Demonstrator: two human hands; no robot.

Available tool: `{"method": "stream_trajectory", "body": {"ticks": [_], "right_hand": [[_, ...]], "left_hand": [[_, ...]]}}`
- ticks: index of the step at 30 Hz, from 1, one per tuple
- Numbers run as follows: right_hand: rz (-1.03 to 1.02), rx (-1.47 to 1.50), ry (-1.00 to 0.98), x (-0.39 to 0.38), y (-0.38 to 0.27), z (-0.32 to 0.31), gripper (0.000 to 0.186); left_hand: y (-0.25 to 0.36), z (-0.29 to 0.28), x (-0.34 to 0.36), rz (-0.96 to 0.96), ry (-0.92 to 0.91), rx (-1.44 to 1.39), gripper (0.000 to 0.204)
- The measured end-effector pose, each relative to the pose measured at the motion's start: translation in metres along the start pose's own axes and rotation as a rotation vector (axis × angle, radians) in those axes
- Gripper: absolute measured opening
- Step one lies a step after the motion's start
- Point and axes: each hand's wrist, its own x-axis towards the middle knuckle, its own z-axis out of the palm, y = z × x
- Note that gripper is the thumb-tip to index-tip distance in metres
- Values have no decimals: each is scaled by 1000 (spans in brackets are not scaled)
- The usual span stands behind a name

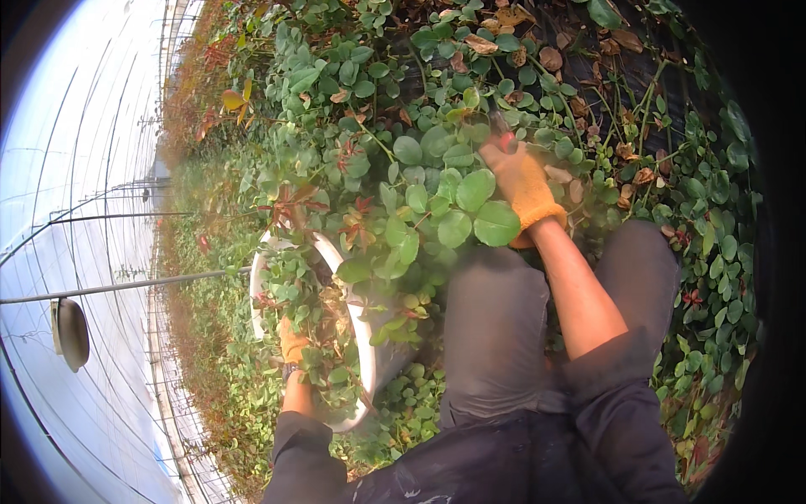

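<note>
Reaching into leafy rose stems, my right hand [516,181] wears an orange glove and grips a red-handled cutting tool [504,139], probably pruning shears, its tip partly hidden among the leaves. My left hand [293,344], also in an orange glove, is down inside a white bucket [363,361] of leafy cuttings and dry bits [332,311]; foliage covers its fingers, so its grip is unclear. Green leaves [474,191] hang just in front of my right hand, between the bucket and my knees.
Dense rose plants [353,76] with red shoots and dry leaves surround me over dark ground sheeting [663,50]. My knees [495,319] are bent at lower middle. At left are the greenhouse's plastic wall [75,151], a metal pipe [126,286] and a hanging dark fixture [70,334].
</note>
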Motion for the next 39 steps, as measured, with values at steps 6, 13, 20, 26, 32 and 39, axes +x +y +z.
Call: {"method": "stream_trajectory", "body": {"ticks": [6,13,20,26,32,39], "right_hand": [[59,210,-139,-2,-19,-14,40],[-38,-165,-537,23,-40,-84,17],[125,-215,-474,-6,-103,-147,16],[3,-4,-244,-32,-158,-167,18],[-91,85,-137,-34,-175,-134,24],[71,159,-575,29,-180,-47,66]], "left_hand": [[-3,-66,1,61,-269,-327,74],[43,-294,-25,-185,-130,-697,69],[156,-412,10,32,665,-559,44],[374,-349,129,891,817,-232,97],[490,-232,244,415,232,-25,119],[467,-187,301,274,108,-63,96]]}}
